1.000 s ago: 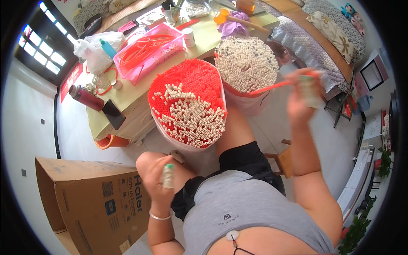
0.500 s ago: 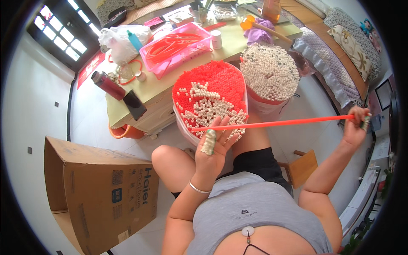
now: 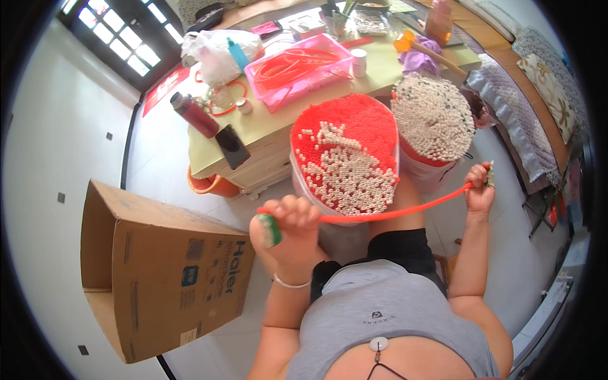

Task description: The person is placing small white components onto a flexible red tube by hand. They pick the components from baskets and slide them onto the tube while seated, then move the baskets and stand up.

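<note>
A long red flexible tube stretches between my two hands. My left hand is closed on its left end and also grips a small green and white cap-like piece. My right hand pinches the tube's right end at about the same height. Behind the tube, in front of my lap, stands a bucket packed with upright red tubes, many tipped with white caps. A second bucket, to its right, is almost fully covered in white caps.
An open cardboard box lies on the tiled floor at my left. A low yellow-green table holds a pink tray of red tubing, a dark red bottle, a phone and a white plastic bag. A patterned bench runs along the right.
My left hand came down and toward me from above the bucket, and the right hand moved inward. The red tube hangs lower, across the bucket's near edge.
</note>
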`<action>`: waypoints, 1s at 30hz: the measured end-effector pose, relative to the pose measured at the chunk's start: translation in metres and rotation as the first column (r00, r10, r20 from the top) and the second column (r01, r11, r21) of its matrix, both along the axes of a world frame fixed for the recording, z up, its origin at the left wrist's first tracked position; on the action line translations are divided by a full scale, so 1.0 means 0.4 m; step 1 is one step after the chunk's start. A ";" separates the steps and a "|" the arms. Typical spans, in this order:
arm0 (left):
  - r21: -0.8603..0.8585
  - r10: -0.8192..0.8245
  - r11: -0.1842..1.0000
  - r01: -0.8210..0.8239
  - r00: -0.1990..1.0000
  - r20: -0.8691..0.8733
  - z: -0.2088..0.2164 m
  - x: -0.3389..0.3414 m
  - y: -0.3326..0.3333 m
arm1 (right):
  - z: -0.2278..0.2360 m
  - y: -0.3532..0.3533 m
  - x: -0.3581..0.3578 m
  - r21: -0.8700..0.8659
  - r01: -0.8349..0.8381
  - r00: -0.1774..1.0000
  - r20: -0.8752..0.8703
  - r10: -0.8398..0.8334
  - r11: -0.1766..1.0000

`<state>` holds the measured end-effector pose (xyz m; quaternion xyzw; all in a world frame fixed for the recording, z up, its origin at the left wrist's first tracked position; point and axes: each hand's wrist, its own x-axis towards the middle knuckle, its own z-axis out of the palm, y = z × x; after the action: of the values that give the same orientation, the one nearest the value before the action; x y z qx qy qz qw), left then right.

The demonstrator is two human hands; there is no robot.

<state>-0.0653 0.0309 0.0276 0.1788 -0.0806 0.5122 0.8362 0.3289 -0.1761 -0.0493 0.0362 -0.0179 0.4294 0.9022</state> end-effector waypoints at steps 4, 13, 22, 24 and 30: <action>0.466 -0.212 0.858 0.216 0.975 -0.062 0.032 -0.058 0.026 | 0.177 0.039 -0.147 -0.066 -0.102 0.915 0.386 0.119 0.993; 0.458 0.191 0.519 0.722 0.424 -0.885 0.071 -0.106 -0.115 | 0.296 0.074 -0.450 -0.453 -0.036 -0.513 0.773 0.373 0.891; 0.509 0.437 0.482 0.713 0.308 -0.845 0.026 -0.110 -0.174 | 0.237 0.073 -0.537 -0.391 0.133 -0.764 0.545 0.346 0.911; 0.529 0.469 0.518 0.672 0.294 -0.833 0.021 -0.110 -0.181 | 0.239 0.075 -0.540 -0.401 0.141 -0.780 0.519 0.351 0.905; 0.571 0.521 0.508 0.645 0.298 -0.800 -0.002 -0.110 -0.193 | 0.220 0.077 -0.543 -0.409 0.120 -0.786 0.518 0.338 0.905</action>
<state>-0.1091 -0.0462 0.0269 0.8253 0.1809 0.1397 0.5164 0.1116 -0.1451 0.0388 -0.4954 -0.7828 0.3284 0.1842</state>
